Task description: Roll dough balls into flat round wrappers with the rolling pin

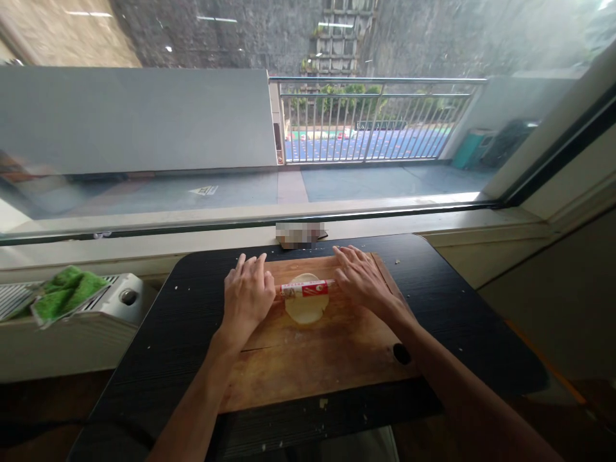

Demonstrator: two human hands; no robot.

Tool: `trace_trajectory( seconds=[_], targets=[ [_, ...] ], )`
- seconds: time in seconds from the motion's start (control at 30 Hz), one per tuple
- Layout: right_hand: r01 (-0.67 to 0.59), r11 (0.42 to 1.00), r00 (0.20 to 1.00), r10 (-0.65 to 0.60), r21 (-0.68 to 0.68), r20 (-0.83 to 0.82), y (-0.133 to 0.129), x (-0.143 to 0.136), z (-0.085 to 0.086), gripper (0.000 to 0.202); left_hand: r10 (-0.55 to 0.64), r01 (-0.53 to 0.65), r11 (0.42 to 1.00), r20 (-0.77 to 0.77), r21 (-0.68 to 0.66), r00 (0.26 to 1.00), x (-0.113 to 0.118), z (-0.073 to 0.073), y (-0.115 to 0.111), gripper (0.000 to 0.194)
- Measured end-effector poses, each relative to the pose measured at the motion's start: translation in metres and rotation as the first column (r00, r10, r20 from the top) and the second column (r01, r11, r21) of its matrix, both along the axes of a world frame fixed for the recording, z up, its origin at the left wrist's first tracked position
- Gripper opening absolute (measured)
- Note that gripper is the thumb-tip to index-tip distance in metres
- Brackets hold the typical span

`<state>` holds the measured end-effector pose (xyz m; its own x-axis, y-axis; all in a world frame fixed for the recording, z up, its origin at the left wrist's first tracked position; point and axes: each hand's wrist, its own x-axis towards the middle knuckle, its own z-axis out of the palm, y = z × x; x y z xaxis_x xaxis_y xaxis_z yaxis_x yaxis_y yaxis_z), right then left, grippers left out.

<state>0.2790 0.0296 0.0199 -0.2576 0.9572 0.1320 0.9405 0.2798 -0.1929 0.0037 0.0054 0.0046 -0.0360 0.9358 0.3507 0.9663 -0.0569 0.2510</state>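
A rolling pin [308, 289] with a red and white printed wrapper round its middle lies across a flat, round piece of pale dough [307, 313]. My left hand [248, 292] covers the pin's left end, its fingers bent over it. On the right end rests my right hand [359, 276], palm down, with the fingers pointing forward. Both tips of the pin are hidden under my hands. Dough and pin are on a wooden cutting board [289, 372], which has a dark round hole near its right front corner.
The board lies on a black table [163, 346] dotted with small crumbs. Behind it, a blurred-out object [298, 235] sits by the window sill [144, 247]. At left, a green cloth [70, 292] lies on a white radiator [128, 295]. A railing shows outside the window.
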Motion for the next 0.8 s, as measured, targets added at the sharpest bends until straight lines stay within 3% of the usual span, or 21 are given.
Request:
trace_trajectory(
  seconds=[0.43, 0.7, 0.8],
  targets=[
    [0.11, 0.99, 0.991, -0.116, -0.091, -0.065, 0.029, -0.017, 0.018, 0.052, 0.079, -0.088, 0.973, -0.048, -0.215, 0.996, 0.001, 0.014, 0.057, 0.066],
    [0.083, 0.996, 0.993, -0.086, -0.032, -0.076, 0.036, -0.02, 0.019, 0.047, 0.104, -0.133, 0.916, -0.096, -0.379, 0.99, -0.002, 0.01, 0.088, 0.079],
    [0.068, 0.997, 0.995, -0.071, -0.038, -0.076, 0.037, -0.02, 0.017, 0.045, 0.118, -0.145, 0.913, -0.095, -0.381, 0.988, -0.002, 0.009, 0.097, 0.081]
  ],
)
